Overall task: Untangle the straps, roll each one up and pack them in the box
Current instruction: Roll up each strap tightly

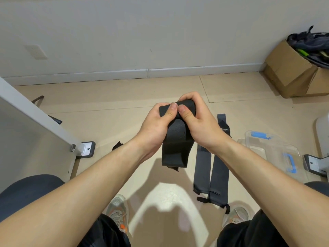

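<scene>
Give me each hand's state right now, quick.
Left hand: grips the black strap, thumb on its rolled top.
Right hand: grips the same strap, thumb beside the left thumb.

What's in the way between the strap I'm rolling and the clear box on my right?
Nothing solid. Two flat straps lie on the floor between the held strap and the clear box; carrying over them should clear. Whether the box is open I cannot tell.

I count three straps (pixel 175 139), one raised, two flat at right; one clear box (pixel 277 150), near right; two shoes (pixel 118 209)
</scene>
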`<state>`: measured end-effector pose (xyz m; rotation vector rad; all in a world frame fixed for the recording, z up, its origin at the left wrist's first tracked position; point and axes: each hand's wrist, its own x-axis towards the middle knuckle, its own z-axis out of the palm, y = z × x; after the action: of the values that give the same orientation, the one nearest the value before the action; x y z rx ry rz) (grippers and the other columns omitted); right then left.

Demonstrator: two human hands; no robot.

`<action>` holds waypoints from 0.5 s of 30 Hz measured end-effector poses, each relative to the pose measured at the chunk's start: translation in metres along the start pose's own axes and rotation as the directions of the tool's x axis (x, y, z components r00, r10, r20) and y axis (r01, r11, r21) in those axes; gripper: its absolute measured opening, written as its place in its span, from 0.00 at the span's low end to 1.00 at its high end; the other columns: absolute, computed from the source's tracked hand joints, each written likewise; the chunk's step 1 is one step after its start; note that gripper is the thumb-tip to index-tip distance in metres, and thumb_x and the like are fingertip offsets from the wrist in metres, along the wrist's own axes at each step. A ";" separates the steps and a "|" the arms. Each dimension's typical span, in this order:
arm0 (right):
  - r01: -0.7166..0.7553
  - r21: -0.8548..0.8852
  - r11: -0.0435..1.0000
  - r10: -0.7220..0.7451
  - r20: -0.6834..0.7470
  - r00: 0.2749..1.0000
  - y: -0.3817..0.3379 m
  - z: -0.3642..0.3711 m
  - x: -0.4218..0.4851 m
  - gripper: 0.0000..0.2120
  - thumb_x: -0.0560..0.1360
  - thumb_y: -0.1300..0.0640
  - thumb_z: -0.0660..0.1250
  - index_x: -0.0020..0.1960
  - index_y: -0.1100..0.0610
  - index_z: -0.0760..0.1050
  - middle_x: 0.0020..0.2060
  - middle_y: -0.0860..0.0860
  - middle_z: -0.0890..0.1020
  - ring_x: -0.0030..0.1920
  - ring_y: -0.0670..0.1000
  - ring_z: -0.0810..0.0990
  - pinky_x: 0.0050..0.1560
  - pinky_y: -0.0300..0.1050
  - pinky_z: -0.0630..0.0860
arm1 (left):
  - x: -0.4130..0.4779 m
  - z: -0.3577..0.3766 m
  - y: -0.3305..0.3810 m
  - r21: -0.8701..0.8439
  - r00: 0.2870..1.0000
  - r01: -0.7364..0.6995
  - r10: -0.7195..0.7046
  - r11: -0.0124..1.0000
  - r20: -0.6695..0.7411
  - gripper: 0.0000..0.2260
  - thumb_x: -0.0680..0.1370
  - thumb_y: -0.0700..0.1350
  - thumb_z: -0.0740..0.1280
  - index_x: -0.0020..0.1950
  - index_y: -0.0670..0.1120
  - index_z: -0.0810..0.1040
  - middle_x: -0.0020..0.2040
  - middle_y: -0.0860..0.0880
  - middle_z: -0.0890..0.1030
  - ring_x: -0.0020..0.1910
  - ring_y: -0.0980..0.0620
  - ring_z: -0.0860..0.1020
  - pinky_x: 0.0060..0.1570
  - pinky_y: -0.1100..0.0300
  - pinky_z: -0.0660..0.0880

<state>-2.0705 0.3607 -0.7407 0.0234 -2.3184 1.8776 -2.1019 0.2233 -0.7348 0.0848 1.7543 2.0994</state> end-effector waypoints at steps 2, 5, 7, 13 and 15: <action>-0.021 0.076 0.997 0.021 0.008 1.000 -0.003 0.001 -0.001 0.04 0.84 0.58 0.63 0.58 0.51 0.71 0.43 0.48 0.79 0.45 0.46 0.78 0.49 0.45 0.77 | 0.002 -0.003 0.000 -0.015 1.000 -0.016 0.016 1.000 -0.003 0.07 0.83 0.44 0.65 0.59 0.44 0.74 0.51 0.41 0.82 0.50 0.45 0.82 0.54 0.48 0.79; -0.214 0.330 0.919 0.208 0.052 0.977 -0.006 0.000 0.001 0.03 0.83 0.58 0.64 0.57 0.53 0.73 0.42 0.51 0.82 0.44 0.48 0.82 0.47 0.45 0.79 | 0.003 -0.006 0.000 0.008 0.998 -0.056 0.056 0.998 0.031 0.05 0.83 0.40 0.66 0.57 0.48 0.73 0.48 0.41 0.81 0.46 0.44 0.81 0.50 0.50 0.79; -0.283 0.329 0.901 0.277 0.067 0.959 -0.005 -0.001 0.003 0.10 0.83 0.49 0.64 0.55 0.55 0.75 0.44 0.50 0.85 0.48 0.48 0.85 0.54 0.48 0.80 | 0.002 -0.007 0.000 0.082 0.993 -0.112 0.108 0.990 0.058 0.07 0.83 0.38 0.66 0.56 0.49 0.72 0.45 0.43 0.81 0.43 0.46 0.81 0.43 0.54 0.79; -0.188 0.181 0.965 0.194 -0.015 0.981 -0.002 0.000 0.004 0.14 0.84 0.46 0.61 0.53 0.57 0.76 0.44 0.48 0.85 0.48 0.48 0.84 0.56 0.54 0.81 | 0.001 -0.007 -0.003 0.179 0.987 -0.154 0.144 0.972 0.066 0.09 0.82 0.41 0.68 0.59 0.50 0.71 0.44 0.46 0.82 0.43 0.48 0.82 0.43 0.54 0.80; -0.154 0.135 0.979 0.161 -0.044 0.986 -0.001 0.000 0.004 0.10 0.85 0.48 0.61 0.50 0.53 0.75 0.40 0.45 0.82 0.45 0.44 0.82 0.50 0.48 0.79 | 0.002 -0.005 -0.004 0.141 0.997 -0.083 0.081 0.987 0.019 0.15 0.80 0.50 0.71 0.62 0.46 0.71 0.49 0.45 0.83 0.50 0.47 0.83 0.52 0.51 0.80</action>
<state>-2.0742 0.3607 -0.7395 -0.1995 -2.2167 2.0745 -2.1043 0.2201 -0.7402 0.2132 1.9207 2.0227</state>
